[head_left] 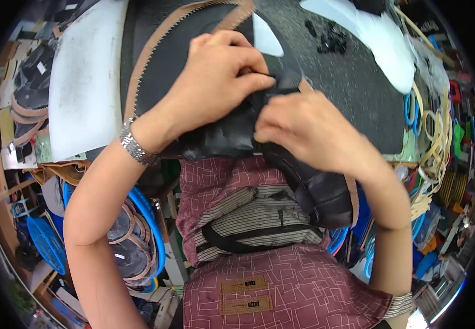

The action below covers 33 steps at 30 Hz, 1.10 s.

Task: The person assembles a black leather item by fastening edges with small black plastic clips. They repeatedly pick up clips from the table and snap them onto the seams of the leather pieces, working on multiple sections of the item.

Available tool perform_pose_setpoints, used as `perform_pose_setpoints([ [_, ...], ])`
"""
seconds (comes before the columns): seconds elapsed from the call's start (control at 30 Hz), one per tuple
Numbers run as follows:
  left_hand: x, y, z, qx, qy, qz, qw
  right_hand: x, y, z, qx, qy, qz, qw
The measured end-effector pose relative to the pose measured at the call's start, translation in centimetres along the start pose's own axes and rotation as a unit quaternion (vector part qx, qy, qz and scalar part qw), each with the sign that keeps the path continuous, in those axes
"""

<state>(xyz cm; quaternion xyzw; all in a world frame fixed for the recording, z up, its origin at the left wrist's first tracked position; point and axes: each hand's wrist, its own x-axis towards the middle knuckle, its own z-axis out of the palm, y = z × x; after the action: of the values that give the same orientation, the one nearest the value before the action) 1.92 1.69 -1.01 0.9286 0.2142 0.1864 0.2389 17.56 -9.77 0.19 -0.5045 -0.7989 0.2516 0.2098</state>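
Note:
A large black leather piece (163, 74) lies on the dark work surface, edged by a tan strip with zigzag-cut teeth. Its near part (325, 194) hangs over the front edge toward my apron. My left hand (215, 71) is closed, thumb and forefinger pinching the black leather near the middle. Just below and to the right, my right hand (308, 126) is also closed, its fingertips pressed on the leather's near edge. A small white triangular piece (267, 37) rests on the leather beyond my hands. What lies directly under my fingers is partly hidden.
A white sheet (86, 77) covers the left of the table. Black scraps (328, 38) and a white cut piece (377, 44) lie at the far right. Blue-handled scissors (411, 112) and pale straps (434, 148) hang at the right edge. A blue basket (158, 230) holds similar pieces below left.

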Motion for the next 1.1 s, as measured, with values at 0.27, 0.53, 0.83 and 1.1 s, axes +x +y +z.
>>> perform_pose_setpoints([
  [0.27, 0.2, -0.5, 0.3, 0.017, 0.001, 0.024, 1.0, 1.8, 0.3, -0.8, 0.023, -0.06, 0.03, 0.997],
  [0.53, 0.1, -0.5, 0.5, -0.027, 0.013, 0.001, 1.0, 1.7, 0.5, -1.0, 0.055, -0.066, 0.028, 0.996],
  [0.83, 0.3, -0.6, 0.1, -0.037, -0.03, -0.033, 0.998, -0.1, 0.3, 1.1, -0.076, 0.053, -0.078, 0.993],
  [1.1, 0.6, -0.5, 0.3, -0.161, -0.004, -0.02, 0.987, 0.9, 0.9, 2.1, -0.291, 0.336, -0.102, 0.89],
])
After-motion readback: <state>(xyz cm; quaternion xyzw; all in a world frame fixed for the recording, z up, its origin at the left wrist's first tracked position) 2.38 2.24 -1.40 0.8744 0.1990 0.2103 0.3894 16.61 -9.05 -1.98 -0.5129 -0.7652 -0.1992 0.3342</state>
